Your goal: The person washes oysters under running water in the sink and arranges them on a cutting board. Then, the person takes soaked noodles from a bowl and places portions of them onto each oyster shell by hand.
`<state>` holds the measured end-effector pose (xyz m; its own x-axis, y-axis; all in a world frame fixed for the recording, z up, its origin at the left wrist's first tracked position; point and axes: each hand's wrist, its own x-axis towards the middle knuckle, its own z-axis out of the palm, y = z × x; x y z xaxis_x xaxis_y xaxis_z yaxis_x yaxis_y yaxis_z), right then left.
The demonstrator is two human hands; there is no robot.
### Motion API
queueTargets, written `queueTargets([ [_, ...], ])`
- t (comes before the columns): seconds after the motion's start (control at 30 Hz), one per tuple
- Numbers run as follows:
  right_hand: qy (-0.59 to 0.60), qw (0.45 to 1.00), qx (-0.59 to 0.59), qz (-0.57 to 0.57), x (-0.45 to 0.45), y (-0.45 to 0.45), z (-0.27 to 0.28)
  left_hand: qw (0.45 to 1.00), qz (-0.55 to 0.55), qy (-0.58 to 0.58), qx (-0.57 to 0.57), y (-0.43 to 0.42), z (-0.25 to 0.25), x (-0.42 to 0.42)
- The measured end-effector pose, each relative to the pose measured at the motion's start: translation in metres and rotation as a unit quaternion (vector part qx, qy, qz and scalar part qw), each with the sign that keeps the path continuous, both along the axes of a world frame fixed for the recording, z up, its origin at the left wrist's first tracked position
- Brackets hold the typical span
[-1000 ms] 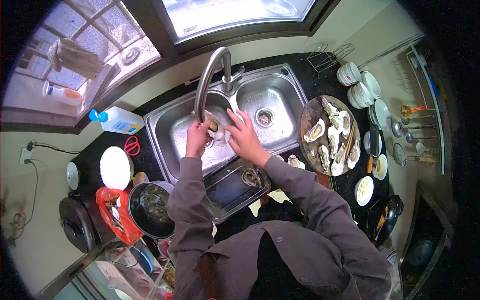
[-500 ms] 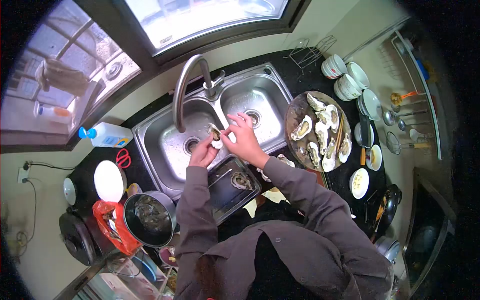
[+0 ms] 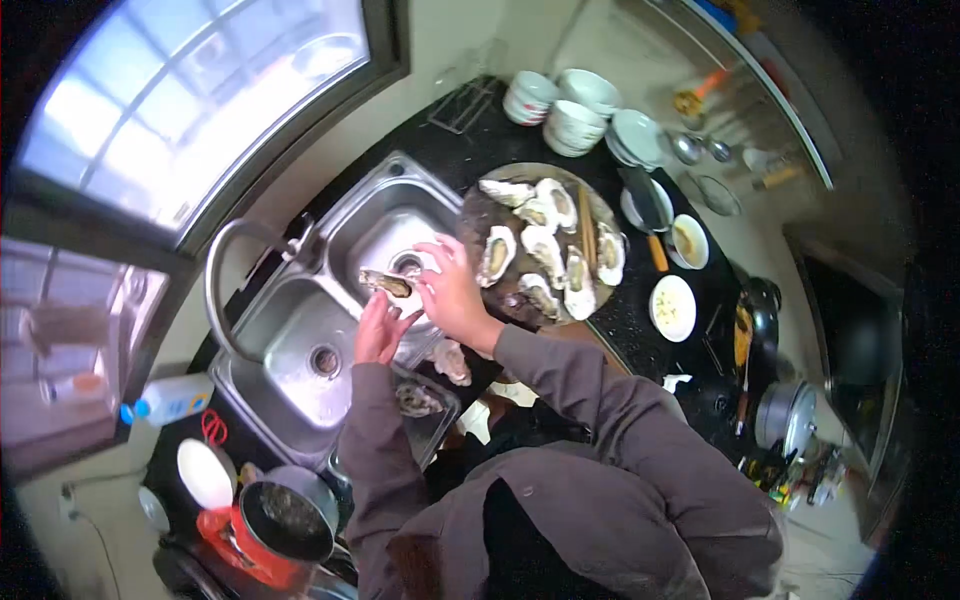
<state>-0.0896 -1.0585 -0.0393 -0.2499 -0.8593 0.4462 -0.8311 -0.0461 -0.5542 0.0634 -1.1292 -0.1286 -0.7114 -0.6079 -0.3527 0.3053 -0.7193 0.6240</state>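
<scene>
Our left hand [image 3: 377, 328] grips an oyster [image 3: 385, 285] from below, thumb and fingers closed on its shell. Our right hand [image 3: 447, 285] meets it from the other side, fingers bent and partly spread, tips at the oyster's right end; we cannot tell whether they pinch it too. Beneath both hands is the right basin [image 3: 365, 235] of our metal sink [image 3: 300, 320]. Well to the left of our left hand arches the faucet [image 3: 212, 290]. Just right of our right hand, a round board [image 3: 476, 218] bears opened oysters [image 3: 543, 252] and chopsticks [image 3: 588, 230]. Nearer to us than our hands lie a rough shell [image 3: 450, 362] and a dark tray [image 3: 434, 424]. Farther right of our right hand, we have a bowl [image 3: 672, 308] of pale bits.
</scene>
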Motion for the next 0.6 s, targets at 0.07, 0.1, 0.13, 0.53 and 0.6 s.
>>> queueTargets([
  [0.07,-0.035,0.999,0.002,-0.038,-0.04,0.013,-0.026,0.999,0.003,-0.04,0.025,0.001,0.027,-0.023],
  [0.1,-0.074,0.995,0.005,-0.061,-0.063,0.022,-0.043,0.997,0.007,-0.061,0.036,0.002,0.036,-0.032],
  [0.13,-0.113,0.99,0.006,-0.082,-0.084,0.03,-0.049,0.998,-0.002,-0.062,0.034,0.003,0.04,-0.04],
  [0.53,0.014,0.91,0.023,-0.414,-0.358,0.103,-0.122,0.935,0.317,0.008,0.16,-0.012,-0.011,0.037],
  [0.6,0.008,0.909,0.033,-0.415,-0.375,0.099,-0.149,0.876,0.415,0.096,0.228,-0.027,-0.048,0.087],
])
